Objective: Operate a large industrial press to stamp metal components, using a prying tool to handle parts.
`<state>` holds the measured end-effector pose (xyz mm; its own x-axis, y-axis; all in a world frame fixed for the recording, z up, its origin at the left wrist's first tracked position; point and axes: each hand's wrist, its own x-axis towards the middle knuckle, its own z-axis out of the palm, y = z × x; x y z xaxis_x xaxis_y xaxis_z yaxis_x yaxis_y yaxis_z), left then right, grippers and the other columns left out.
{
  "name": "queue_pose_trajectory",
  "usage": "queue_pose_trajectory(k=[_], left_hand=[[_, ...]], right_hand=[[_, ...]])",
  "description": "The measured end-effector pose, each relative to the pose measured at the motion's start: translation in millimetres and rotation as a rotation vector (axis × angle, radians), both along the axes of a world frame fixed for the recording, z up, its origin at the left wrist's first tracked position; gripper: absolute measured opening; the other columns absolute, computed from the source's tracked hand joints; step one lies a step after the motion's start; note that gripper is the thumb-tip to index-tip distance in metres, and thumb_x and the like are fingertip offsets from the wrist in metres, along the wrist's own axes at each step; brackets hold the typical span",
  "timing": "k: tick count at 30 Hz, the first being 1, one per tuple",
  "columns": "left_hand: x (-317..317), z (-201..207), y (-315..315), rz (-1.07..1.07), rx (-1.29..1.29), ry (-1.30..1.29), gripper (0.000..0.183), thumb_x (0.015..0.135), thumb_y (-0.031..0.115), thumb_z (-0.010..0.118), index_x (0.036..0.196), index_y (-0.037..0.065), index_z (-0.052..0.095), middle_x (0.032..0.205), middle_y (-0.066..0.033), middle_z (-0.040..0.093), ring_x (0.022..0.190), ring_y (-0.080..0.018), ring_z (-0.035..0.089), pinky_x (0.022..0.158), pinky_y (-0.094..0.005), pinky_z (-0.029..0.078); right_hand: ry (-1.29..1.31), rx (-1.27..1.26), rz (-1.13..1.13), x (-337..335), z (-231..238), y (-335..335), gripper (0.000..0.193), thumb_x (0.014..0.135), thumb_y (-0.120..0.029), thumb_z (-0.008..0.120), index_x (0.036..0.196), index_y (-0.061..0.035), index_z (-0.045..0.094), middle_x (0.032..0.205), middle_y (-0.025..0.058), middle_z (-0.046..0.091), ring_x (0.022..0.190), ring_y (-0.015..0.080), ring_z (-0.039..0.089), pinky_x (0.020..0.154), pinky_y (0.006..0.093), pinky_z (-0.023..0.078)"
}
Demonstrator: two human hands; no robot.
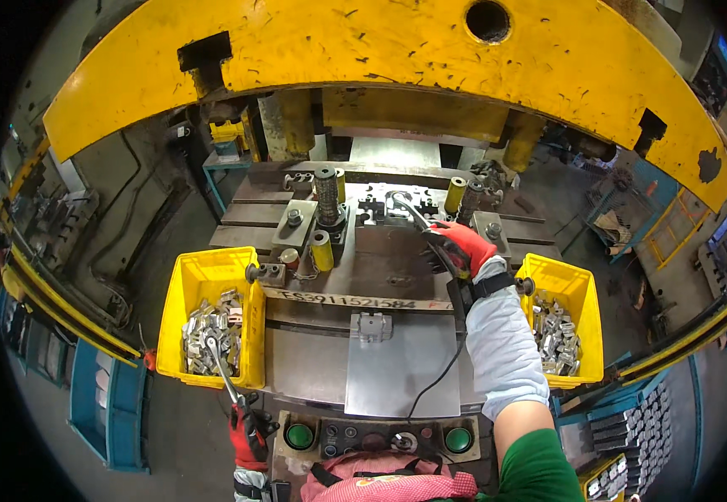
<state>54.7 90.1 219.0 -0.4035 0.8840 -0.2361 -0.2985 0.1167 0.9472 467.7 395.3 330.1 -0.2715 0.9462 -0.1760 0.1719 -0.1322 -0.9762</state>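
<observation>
My left hand [250, 431], in a red and black glove, is closed round a silver long-handled tool with a round head [224, 368]. That head rests over the small metal parts [200, 330] in the left yellow bin [254, 339]. My right hand [464, 247], gloved alike, reaches into the press and grips a similar silver tool [416, 216]. Its round head lies at the lit die [370, 207]; whether a part clings to it I cannot tell. Nearer me, a small metal block [371, 327] sits on a smooth metal plate [401, 372].
The yellow press ram [363, 46] spans overhead. Guide posts [327, 197] and yellow cylinders [322, 251] flank the die. A right yellow bin [591, 326] holds more metal parts. A black cable [437, 376] hangs from my right wrist. Below is a control panel with green buttons [300, 436].
</observation>
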Motion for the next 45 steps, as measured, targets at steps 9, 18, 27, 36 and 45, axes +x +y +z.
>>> queue_pose_trajectory(k=[9, 18, 27, 36, 45], left_hand=[[4.3, 2.4, 0.7, 0.015, -0.011, -0.109, 0.039, 0.085, 0.037, 0.040, 0.107, 0.005, 0.046, 0.064, -0.0053, 0.051, 0.053, -0.0134, 0.051, 0.049, -0.0276, 0.047], [-48.8, -75.0, -28.5, 0.397, 0.042, 0.037, 0.033, 0.082, 0.028, 0.050, 0.111, 0.013, 0.045, 0.061, -0.0004, 0.047, 0.050, -0.0122, 0.046, 0.047, -0.0267, 0.043], [-53.3, -183.2, -74.0, 0.283, -0.691, -0.059, 0.048, 0.071, 0.024, 0.064, 0.109, 0.010, 0.040, 0.075, -0.0043, 0.050, 0.061, -0.0132, 0.047, 0.048, -0.0357, 0.042], [-73.3, -294.5, -48.0, -0.127, -0.632, 0.399, 0.085, 0.058, 0.038, 0.072, 0.121, 0.004, 0.025, 0.114, -0.0131, 0.045, 0.101, -0.0272, 0.046, 0.075, -0.0394, 0.042], [-61.2, -286.7, -28.5, -0.061, -0.670, 0.640, 0.095, 0.035, 0.027, 0.083, 0.109, -0.007, 0.034, 0.104, -0.0179, 0.050, 0.098, -0.0263, 0.048, 0.082, -0.0325, 0.040]], right_hand=[[-0.610, 0.287, -0.158, -26.3, -32.0, 3.6, 0.041, 0.078, -0.035, 0.049, 0.097, 0.0013, 0.048, 0.092, 0.0180, 0.057, 0.087, 0.0322, 0.054, 0.075, 0.0356, 0.040], [0.171, 0.309, -0.715, -23.6, -32.1, -153.3, 0.042, 0.083, -0.017, 0.049, 0.120, -0.0017, 0.036, 0.098, 0.0074, 0.051, 0.085, 0.0132, 0.048, 0.076, 0.0246, 0.038], [-0.179, 0.221, -1.768, 117.5, -250.0, -419.9, 0.056, 0.077, -0.014, 0.056, 0.120, 0.0046, 0.027, 0.113, 0.0180, 0.043, 0.101, 0.0224, 0.042, 0.085, 0.0311, 0.033], [-0.304, -0.466, -0.944, 37.7, -313.3, -434.1, 0.065, 0.063, -0.030, 0.069, 0.112, 0.0025, 0.041, 0.096, 0.0138, 0.055, 0.092, 0.0269, 0.051, 0.079, 0.0329, 0.040], [-0.597, -0.470, -0.787, 49.7, -345.2, -423.7, 0.080, 0.053, -0.036, 0.073, 0.109, 0.0062, 0.034, 0.103, 0.0183, 0.054, 0.099, 0.0308, 0.049, 0.080, 0.0332, 0.041]])
